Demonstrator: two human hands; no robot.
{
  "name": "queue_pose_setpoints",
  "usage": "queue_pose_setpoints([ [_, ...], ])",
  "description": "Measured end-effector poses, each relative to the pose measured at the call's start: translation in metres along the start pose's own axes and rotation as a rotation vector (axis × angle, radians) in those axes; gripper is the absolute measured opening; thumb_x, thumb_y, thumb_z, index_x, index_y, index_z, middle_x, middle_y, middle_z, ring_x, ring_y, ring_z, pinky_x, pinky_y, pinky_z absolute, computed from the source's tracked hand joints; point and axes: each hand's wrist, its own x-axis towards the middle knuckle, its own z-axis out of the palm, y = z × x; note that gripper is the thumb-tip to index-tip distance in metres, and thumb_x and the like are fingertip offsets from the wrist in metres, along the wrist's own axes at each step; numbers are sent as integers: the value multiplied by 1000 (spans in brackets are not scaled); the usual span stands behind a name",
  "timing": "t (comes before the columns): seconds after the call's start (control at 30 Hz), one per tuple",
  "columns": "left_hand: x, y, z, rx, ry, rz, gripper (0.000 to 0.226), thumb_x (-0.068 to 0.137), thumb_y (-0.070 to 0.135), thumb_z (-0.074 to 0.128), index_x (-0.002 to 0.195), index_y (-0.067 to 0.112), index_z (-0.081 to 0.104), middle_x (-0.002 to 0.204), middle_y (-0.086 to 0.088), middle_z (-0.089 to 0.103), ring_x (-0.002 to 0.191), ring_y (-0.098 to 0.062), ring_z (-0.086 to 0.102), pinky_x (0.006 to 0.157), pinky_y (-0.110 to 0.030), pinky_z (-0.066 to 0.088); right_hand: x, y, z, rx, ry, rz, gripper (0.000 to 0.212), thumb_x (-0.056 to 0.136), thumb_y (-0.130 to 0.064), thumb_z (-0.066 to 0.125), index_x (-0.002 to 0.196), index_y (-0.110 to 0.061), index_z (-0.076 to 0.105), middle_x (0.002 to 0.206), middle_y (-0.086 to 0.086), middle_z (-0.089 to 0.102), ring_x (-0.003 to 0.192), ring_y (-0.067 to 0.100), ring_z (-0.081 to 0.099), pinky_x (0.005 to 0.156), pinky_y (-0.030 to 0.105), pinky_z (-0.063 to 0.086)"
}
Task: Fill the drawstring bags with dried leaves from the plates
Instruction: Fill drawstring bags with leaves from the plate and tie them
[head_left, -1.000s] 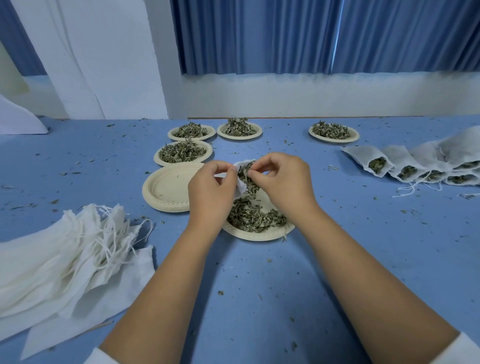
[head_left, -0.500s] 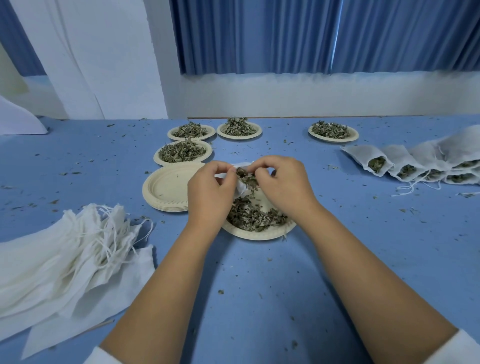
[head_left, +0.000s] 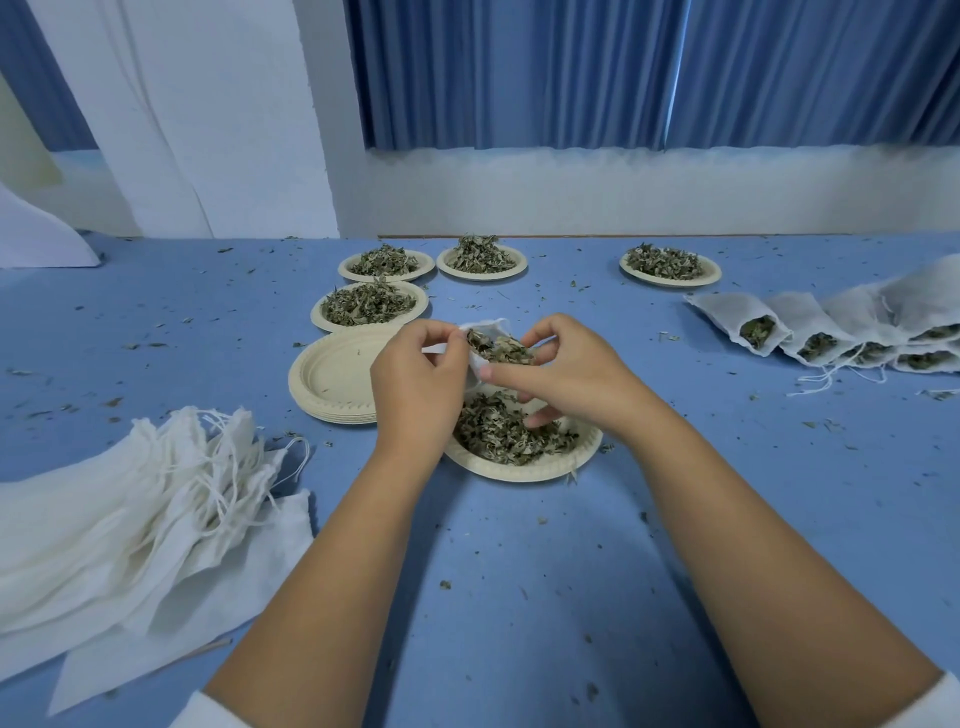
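Above the near paper plate (head_left: 524, 472) of dried leaves (head_left: 506, 431), my left hand (head_left: 418, 379) pinches the rim of a small white drawstring bag (head_left: 487, 328), holding its mouth up. My right hand (head_left: 569, 371) holds a clump of dried leaves (head_left: 500, 349) at the bag's mouth, thumb pressing on it. The hands hide most of the bag's body.
Several leaf-filled plates (head_left: 370, 306) stand behind, with one (head_left: 670, 265) further right. A stack of empty plates (head_left: 332, 382) sits left of my hands. Empty white bags (head_left: 130, 525) pile at the left; filled bags (head_left: 810, 332) lie at the right. Leaf crumbs litter the blue table (head_left: 519, 597).
My right hand has shifted from pinching leaves above the bag to pushing a bigger clump into its mouth. The left hand has stayed on the bag's rim.
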Motion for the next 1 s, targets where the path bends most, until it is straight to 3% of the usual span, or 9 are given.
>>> queue_pose_setpoints([
  [0.17, -2, 2, 0, 15, -11, 10, 15, 92, 19, 62, 81, 29, 63, 70, 21, 64, 60, 10, 58, 55, -5, 41, 4, -2, 5, 51, 160, -122, 15, 78, -11, 79, 85, -14, 65, 83, 12, 70, 58, 16, 68, 57, 33, 60],
  [0.33, -6, 5, 2, 43, -89, 42, 11, 91, 23, 64, 82, 30, 66, 70, 17, 69, 63, 5, 61, 54, -8, 37, 2, -1, 8, -68, 230, -239, 16, 79, -13, 78, 80, -23, 65, 73, -4, 71, 49, 4, 61, 49, 19, 49],
  [0.47, -8, 5, 4, 59, -133, 74, 8, 90, 23, 65, 85, 25, 71, 69, 12, 70, 62, 4, 62, 55, -8, 38, -1, 1, 12, -205, 247, -308, 5, 82, -17, 73, 83, -21, 72, 77, -9, 71, 47, -10, 54, 54, 17, 43],
  [0.57, -7, 6, 3, 70, -137, 66, 9, 91, 23, 63, 87, 24, 72, 72, 10, 70, 63, 3, 62, 57, -9, 39, -3, 1, 13, -288, 153, -331, 17, 91, -18, 62, 98, -24, 76, 85, -11, 72, 49, -10, 55, 60, 22, 48],
  [0.63, -6, 6, 1, 68, -109, 53, 10, 91, 23, 63, 86, 25, 71, 73, 13, 70, 65, 2, 62, 57, -10, 39, -4, -1, 12, -281, 95, -308, 25, 93, -18, 55, 105, -27, 75, 85, -17, 69, 46, 4, 61, 61, 28, 55],
  [0.7, -6, 7, 0, 29, -82, 32, 10, 92, 22, 64, 84, 25, 70, 66, 20, 69, 62, 6, 61, 55, -6, 38, -4, -3, 9, -241, 163, -320, 27, 91, -16, 53, 102, -27, 75, 88, -16, 71, 45, 10, 59, 57, 32, 56],
  [0.83, -6, 9, -1, -31, -59, -9, 14, 91, 22, 65, 80, 28, 69, 68, 27, 67, 58, 6, 59, 53, -6, 38, -3, -6, 5, -229, 272, -394, 29, 83, -13, 52, 85, -28, 76, 86, -15, 73, 41, 3, 47, 49, 24, 45],
  [0.93, -6, 9, 0, -46, -62, -15, 13, 91, 22, 65, 81, 29, 70, 73, 18, 70, 66, 3, 62, 60, -9, 42, -6, -5, 7, -281, 134, -421, 33, 81, -10, 51, 93, -28, 77, 75, -27, 69, 44, -6, 50, 43, 9, 34],
  [1.0, -6, 10, -1, -61, -97, 2, 12, 92, 18, 64, 83, 25, 69, 73, 10, 71, 68, -2, 66, 64, -12, 48, -6, -2, 10, -355, 42, -423, 37, 81, -11, 50, 101, -31, 74, 74, -32, 67, 44, -3, 49, 42, 12, 37],
])
